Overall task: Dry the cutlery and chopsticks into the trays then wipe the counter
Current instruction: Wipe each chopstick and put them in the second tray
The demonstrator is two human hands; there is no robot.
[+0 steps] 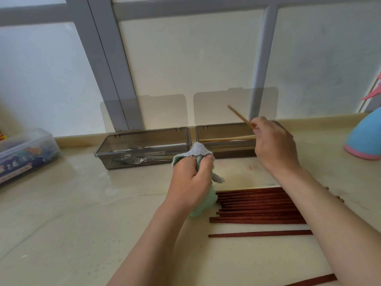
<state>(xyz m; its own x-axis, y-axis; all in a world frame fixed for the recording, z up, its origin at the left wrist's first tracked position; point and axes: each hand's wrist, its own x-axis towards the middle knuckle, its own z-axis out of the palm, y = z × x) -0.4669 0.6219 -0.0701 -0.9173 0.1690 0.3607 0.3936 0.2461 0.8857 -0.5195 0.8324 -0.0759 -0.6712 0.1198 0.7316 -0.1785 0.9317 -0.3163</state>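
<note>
**Item 1.** My right grip (pixel 274 145): fingers closed round one pale, slender wooden chopstick (pixel 240 116). It was held tilted, free end pointing up and left, over the right-hand smoky grey plastic tray (pixel 224 128). More pale chopsticks (pixel 226 139) lay lengthwise inside that tray.

**Item 2.** My left grip (pixel 191 178): clamped on a fluffy mint-green and grey cloth (pixel 199 149), raised just in front of the two trays.

**Item 3.** Left-hand smoky grey plastic tray (pixel 144 134): steel forks (pixel 134 157) inside, lid propped upright behind.

**Item 4.** Dark red wooden chopsticks (pixel 257 205): a loose row on the pale stone surface (pixel 82 203), partly beneath my right forearm. By my judgement these were yet to be dried.

**Item 5.** Outside the task: a clear lidded plastic box (pixel 26 149) at far left and a blue and pink object (pixel 365 137) at far right.

**Risks, as I judged them.**
- The tilted chopstick could strike the tray's rim or land crosswise on the others if I let go while it was steep.
- My right forearm hung low over the red row, so drawing it back carelessly could scatter or roll those chopsticks.
- The surface looked wet in patches, so dried pieces set down there would need drying again.
</note>
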